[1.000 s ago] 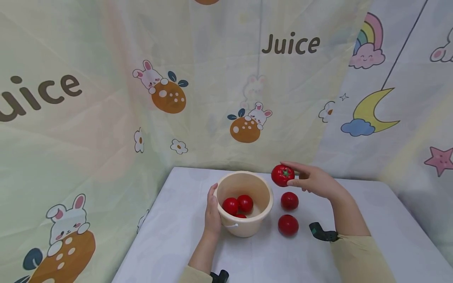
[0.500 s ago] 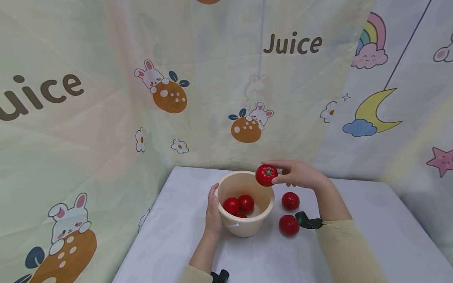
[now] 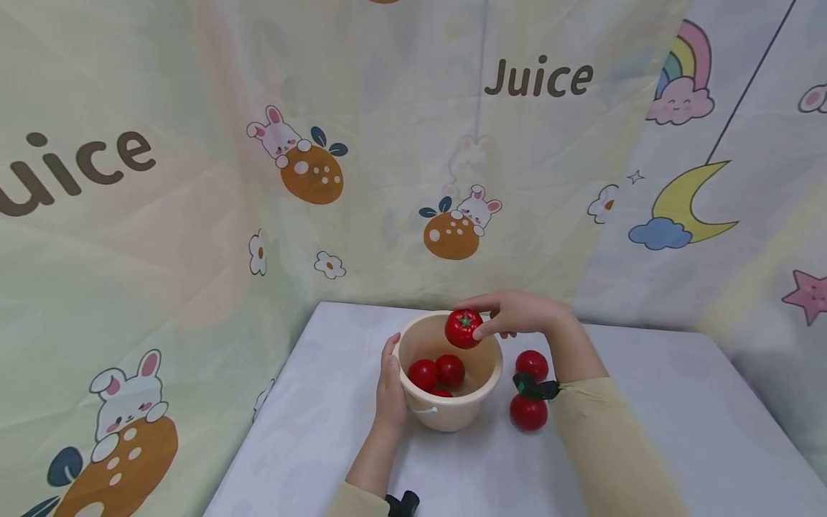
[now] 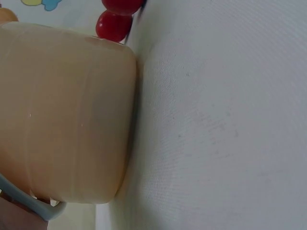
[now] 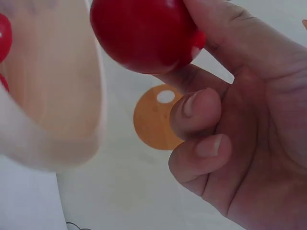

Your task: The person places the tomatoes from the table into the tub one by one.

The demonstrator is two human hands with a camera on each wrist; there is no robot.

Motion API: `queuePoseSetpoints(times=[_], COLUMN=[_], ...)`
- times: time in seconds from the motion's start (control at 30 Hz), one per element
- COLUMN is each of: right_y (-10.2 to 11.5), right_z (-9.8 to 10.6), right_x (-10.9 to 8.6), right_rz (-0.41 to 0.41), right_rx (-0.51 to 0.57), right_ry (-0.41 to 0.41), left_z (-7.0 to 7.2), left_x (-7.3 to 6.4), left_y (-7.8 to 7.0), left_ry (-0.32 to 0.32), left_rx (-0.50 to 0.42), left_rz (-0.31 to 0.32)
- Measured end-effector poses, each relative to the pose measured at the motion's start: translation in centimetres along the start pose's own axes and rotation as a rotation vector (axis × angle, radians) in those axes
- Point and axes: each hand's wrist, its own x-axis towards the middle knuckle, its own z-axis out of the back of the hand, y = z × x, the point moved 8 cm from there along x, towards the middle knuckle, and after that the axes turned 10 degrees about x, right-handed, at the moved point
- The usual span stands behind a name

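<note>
My right hand (image 3: 520,313) pinches a red tomato (image 3: 462,329) with a green star-shaped stem top between thumb and fingers, over the mouth of a cream bucket (image 3: 447,418). In the right wrist view this tomato (image 5: 144,33) is beside the bucket's rim (image 5: 98,124), while two other fingers curl below it. My left hand (image 3: 390,391) holds the bucket's left side, its fingers up near the rim. Inside the bucket lie a left tomato (image 3: 422,375), a right tomato (image 3: 450,370) and a third, partly hidden one (image 3: 442,393).
Right of the bucket, a far tomato (image 3: 532,362) and a nearer tomato (image 3: 528,413) stand on the white table (image 3: 297,431); the right wrist strap (image 3: 536,388) overlaps them. A grey handle (image 4: 29,199) hangs at the bucket's side. A printed cloth (image 3: 388,143) rises behind the table.
My right hand has carried the tomato leftward, from right of the bucket to over its mouth. The left hand has kept its place on the bucket.
</note>
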Motion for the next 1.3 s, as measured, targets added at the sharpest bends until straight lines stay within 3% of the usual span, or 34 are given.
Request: queuePoseSetpoints(times=[0.23,0.6,0.87,1.13,1.3], right_y=[1.2,0.0,-0.3,-0.7,-1.0], right_z=[-1.2,-3.3,-4.5,-5.9,-6.7], right_x=[1.3,5.5,6.6,7.1,7.3], right_rz=[-0.026,-0.099,-0.158,-0.215,-0.231], right_rx=[-0.012,-0.102,-0.164,-0.132,-0.068], right_ry=[0.097,0.25,0.3,0.345,0.354], left_z=[-0.2,-0.3,-0.3,-0.2,0.4], left_x=[0.4,0.3,0.3,0.2,-0.6], left_y=[0.7,0.7,0.8,0.7,-1.4], left_ry=[-0.009,-0.004,-0.008,-0.004,0.005], left_rx=[-0.007,0.002,0.005,0.003,0.003], left_rz=[-0.012,0.023,0.038,0.04,0.047])
